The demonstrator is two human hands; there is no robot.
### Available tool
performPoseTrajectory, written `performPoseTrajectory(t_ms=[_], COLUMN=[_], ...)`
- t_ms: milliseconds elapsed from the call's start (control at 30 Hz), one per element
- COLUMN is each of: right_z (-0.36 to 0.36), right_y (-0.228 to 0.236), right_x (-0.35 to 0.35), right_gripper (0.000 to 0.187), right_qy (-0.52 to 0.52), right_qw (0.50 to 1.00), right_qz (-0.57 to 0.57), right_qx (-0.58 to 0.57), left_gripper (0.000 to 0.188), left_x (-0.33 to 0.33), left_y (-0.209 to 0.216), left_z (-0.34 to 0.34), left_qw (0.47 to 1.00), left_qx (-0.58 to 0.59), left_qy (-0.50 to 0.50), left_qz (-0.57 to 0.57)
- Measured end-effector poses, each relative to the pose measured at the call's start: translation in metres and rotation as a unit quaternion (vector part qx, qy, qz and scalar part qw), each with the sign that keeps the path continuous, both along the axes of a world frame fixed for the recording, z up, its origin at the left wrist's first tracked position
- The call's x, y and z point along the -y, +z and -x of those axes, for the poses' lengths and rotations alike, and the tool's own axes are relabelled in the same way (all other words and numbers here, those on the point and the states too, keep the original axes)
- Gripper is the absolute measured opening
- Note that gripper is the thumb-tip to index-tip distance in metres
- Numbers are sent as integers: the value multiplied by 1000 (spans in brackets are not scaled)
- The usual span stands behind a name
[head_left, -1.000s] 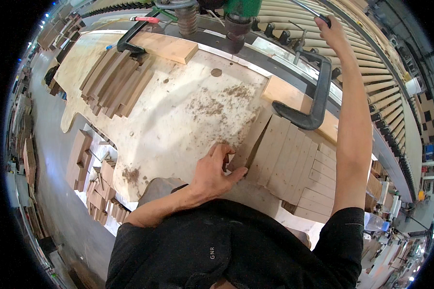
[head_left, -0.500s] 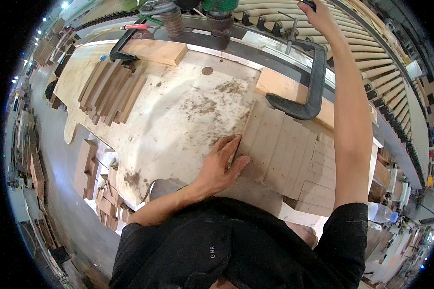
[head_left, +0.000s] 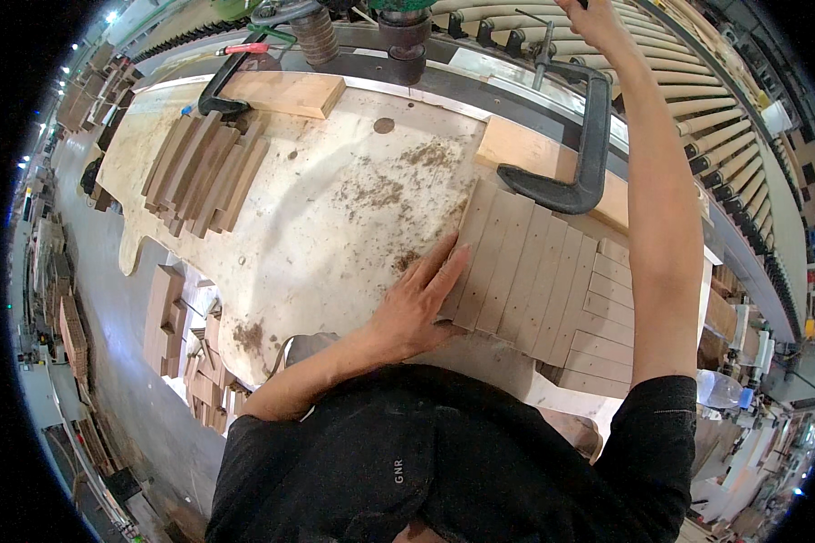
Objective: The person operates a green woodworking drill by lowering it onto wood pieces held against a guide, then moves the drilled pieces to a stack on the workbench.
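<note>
My left hand lies at the left edge of a row of brown wooden slats, its fingers stretched out and resting along the outermost slat. The slats sit side by side, with small dark dots across them. High at the right, my right hand is closed around a black handle; the top of the picture cuts it off, so its kind cannot be told. A black C-clamp beyond the slats reaches over a pale wood block. My right forearm passes in front of the slats' right side.
Stacked brown wood strips lie on the pale, stained board at the left. Another clamp sits by a second block. A green-topped machine head stands at the back, a roller conveyor at the right.
My left hand's fingers have moved a little farther up along the slat edge, and the thumb has drawn in. The right hand stays high, still gripping. The whole view has shifted slightly.
</note>
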State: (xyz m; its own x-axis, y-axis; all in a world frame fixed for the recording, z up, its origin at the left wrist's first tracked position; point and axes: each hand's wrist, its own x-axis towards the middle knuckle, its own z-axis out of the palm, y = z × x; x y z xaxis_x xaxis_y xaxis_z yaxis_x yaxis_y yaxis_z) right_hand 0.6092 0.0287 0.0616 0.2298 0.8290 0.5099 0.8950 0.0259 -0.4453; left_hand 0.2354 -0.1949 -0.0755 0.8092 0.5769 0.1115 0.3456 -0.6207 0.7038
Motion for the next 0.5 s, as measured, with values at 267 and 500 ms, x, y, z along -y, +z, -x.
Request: performPoseTrajectory(t_ms=[267, 500], right_z=[-12, -27], right_y=[-18, -23], right_x=[-33, -16], right_gripper=[59, 75], right_qy=[40, -14], right_qw=[998, 997], right_qz=[38, 57], right_qx=[-37, 47], left_gripper=[102, 90], left_x=[4, -43], left_y=[-14, 8], left_z=[8, 48], left_qw=[999, 985], left_qx=[-17, -59], left_qy=[26, 128], left_qz=[-34, -100])
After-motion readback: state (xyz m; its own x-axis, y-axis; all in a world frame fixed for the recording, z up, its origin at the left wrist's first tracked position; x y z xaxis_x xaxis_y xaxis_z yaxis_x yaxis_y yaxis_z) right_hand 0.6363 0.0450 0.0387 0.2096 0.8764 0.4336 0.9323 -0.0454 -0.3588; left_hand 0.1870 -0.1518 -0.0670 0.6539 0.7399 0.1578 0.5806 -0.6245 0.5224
